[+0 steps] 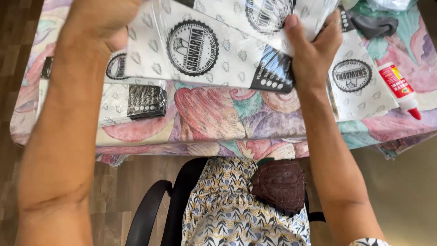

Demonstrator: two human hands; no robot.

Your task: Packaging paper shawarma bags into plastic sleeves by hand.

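your left hand point(102, 20) and right hand point(314, 50) pinch one wrapper point(205, 50) above the table point(218, 118); one glue bottle point(399, 89) right of it

Head view; steeply downward; close

A bench point(214, 118) draped in a pastel leaf-patterned cloth carries a white glue bottle with a red cap and label point(400, 89) near its right edge and a dark grey cloth point(373, 25) farther back. Below, a black chair point(154, 205) stands on brown wooden floor point(13, 41), with a brown stitched pouch point(278, 184) resting on patterned fabric.
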